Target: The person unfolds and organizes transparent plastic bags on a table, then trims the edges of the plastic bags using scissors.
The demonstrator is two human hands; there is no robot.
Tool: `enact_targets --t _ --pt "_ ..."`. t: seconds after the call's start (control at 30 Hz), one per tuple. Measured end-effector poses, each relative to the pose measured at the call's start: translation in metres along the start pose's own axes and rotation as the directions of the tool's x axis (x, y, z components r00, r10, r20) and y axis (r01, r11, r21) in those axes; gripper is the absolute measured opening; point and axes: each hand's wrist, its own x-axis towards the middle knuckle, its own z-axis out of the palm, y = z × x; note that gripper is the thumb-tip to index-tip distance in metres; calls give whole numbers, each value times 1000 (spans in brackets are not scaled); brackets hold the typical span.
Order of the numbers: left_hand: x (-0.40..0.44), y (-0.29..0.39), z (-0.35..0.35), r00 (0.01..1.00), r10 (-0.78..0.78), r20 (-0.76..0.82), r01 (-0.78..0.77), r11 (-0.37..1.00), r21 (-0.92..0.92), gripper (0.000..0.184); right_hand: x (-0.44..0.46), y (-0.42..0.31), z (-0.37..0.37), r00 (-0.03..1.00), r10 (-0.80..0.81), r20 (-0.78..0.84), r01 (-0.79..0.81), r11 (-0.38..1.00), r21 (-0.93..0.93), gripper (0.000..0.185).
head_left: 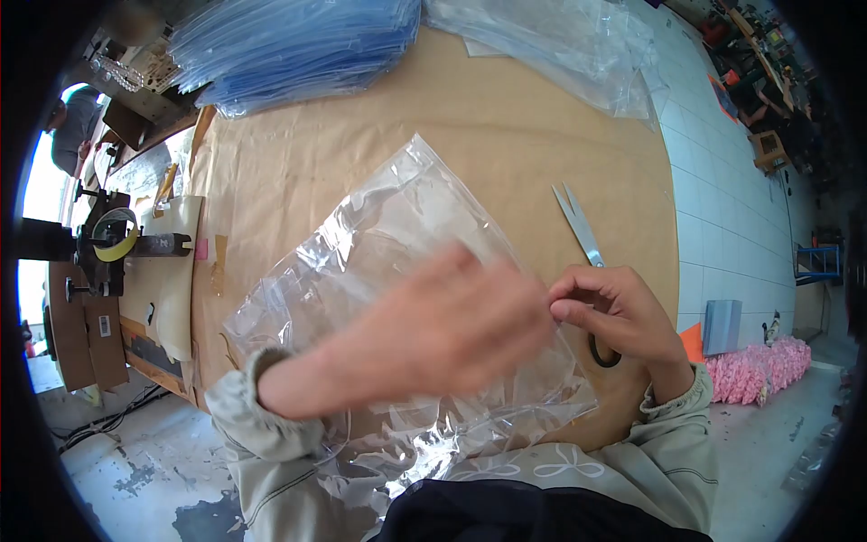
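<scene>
A clear plastic bag lies slanted on the brown-covered table, its near part reaching my lap. My left hand is over the middle of the bag, smeared by motion, so its fingers cannot be made out. Its fingertips come close to those of my right hand. By the bag's right edge, the right thumb and forefinger are closed in a pinch; whatever lies between them is too small or hidden to name. Scissors with dark handles lie beside the bag, partly covered by the right hand.
At the back left rises a stack of bluish clear plastic bags, with more clear plastic to its right. A tape roll sits on a holder at the left. Pink material lies on the floor at right. Another person is at far left.
</scene>
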Motion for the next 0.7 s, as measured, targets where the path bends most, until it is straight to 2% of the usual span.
enact_targets --t 0.03,0.07,0.13,0.17,0.23,0.27,0.33,0.43,0.57,0.63,0.7 --pt "0 15 8 997 45 64 -46 999 23 28 1 -2 -2 1000 15 16 -15 1000 0 12" --pt "-1 23 15 988 86 131 -92 995 43 28 1 -2 -3 998 -59 11 60 989 -137 11" --pt "-4 24 25 993 58 106 -70 992 106 30 3 -2 -5 977 -211 37 208 895 -395 9" --pt "-6 24 28 995 46 94 -59 989 137 32 6 2 -5 940 -337 49 314 801 -510 10" --pt "-9 26 29 981 29 192 -49 994 101 36 12 14 -9 819 -562 120 468 533 -705 12" --pt "-11 28 30 970 21 240 -42 996 83 39 15 16 -11 781 -599 177 500 430 -752 14" --pt "-16 29 36 965 26 260 -40 998 47 36 21 18 -15 701 -647 300 542 211 -813 17" --pt "-21 29 45 963 34 269 -36 999 5 36 36 27 -21 652 -630 421 612 110 -783 20" --pt "-22 28 48 963 45 265 -44 999 -7 36 62 18 -30 635 -610 474 609 18 -793 18" --pt "-22 28 49 961 49 273 -49 999 -9 37 82 13 -38 629 -630 456 596 14 -803 17" --pt "-22 28 50 962 59 266 -56 998 -18 37 107 7 -49 608 -704 367 524 9 -852 16"
